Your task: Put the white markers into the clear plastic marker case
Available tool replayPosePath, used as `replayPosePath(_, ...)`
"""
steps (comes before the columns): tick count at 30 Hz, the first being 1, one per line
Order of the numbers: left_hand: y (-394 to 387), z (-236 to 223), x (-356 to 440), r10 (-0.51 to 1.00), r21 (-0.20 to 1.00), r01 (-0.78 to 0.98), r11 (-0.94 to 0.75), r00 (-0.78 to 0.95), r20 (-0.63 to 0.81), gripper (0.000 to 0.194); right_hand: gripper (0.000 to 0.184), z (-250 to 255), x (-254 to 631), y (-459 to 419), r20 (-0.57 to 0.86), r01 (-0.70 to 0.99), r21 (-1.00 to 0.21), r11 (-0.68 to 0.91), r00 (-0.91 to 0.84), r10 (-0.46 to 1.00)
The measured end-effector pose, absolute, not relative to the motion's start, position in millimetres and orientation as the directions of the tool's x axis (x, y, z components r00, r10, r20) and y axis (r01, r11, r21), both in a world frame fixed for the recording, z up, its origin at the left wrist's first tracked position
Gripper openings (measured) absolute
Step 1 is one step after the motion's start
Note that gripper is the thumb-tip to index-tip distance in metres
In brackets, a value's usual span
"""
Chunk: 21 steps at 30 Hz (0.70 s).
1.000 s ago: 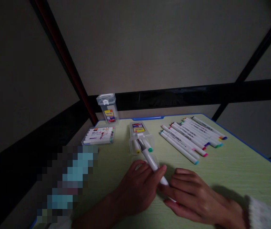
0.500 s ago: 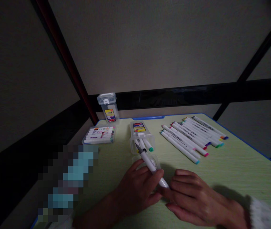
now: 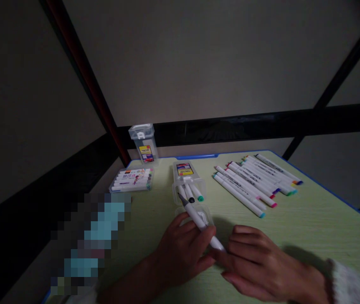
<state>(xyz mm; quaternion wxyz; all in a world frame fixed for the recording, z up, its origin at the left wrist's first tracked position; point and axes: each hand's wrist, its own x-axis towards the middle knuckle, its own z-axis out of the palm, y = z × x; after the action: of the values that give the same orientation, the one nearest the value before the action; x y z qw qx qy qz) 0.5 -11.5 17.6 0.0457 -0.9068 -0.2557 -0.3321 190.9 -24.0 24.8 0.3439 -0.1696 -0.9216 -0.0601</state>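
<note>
A white marker (image 3: 195, 214) with a bare grey tip section and dark nib slants up and to the left over the table. My left hand (image 3: 180, 249) is closed around its middle, thumb on top. The fingers of my right hand (image 3: 258, 259) are curled and pinch the marker's lower end, which they partly hide. Just beyond my hands lies an open clear plastic case (image 3: 199, 169) with a few white markers inside, among them a green-ended marker (image 3: 195, 192). The case's lid (image 3: 209, 211) is folded down toward me, partly behind the held marker.
Several white markers (image 3: 241, 190) with coloured ends lie in a slanted row at right. A flat marker pack (image 3: 132, 180) lies at left, and a closed clear case (image 3: 146, 143) stands upright behind it. The pale green table (image 3: 309, 219) has a blue edge; a wall rises behind.
The marker's nib has shifted very slightly to the left and down. Both hands keep their hold, and the other things have stayed in place.
</note>
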Motion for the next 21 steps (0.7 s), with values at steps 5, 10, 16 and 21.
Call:
replayPosePath(5,-9.8,19.3,0.6,0.434,0.087,0.509,-0.856,0.618,0.656,0.020,0.025,28.0,194.2,-25.9,0.705,0.370,0.009,0.929,-0.661,0.257)
replayPosePath(10,-9.6,22.1,0.5,0.402,0.079,0.485,-0.871,0.611,0.682,0.021,0.026,27.9,197.3,-24.4,0.736,0.378,0.003,0.926,-0.628,0.253)
replayPosePath(16,-9.4,22.1,0.5,0.390,0.073,0.471,-0.879,0.621,0.680,0.023,0.033,27.9,196.8,-21.7,0.656,0.360,0.005,0.933,-0.705,0.268)
replayPosePath(21,-9.9,19.1,-0.7,0.396,0.081,0.462,-0.883,0.642,0.657,0.022,0.031,25.4,195.8,-20.5,0.632,0.322,0.006,0.947,-0.734,0.246)
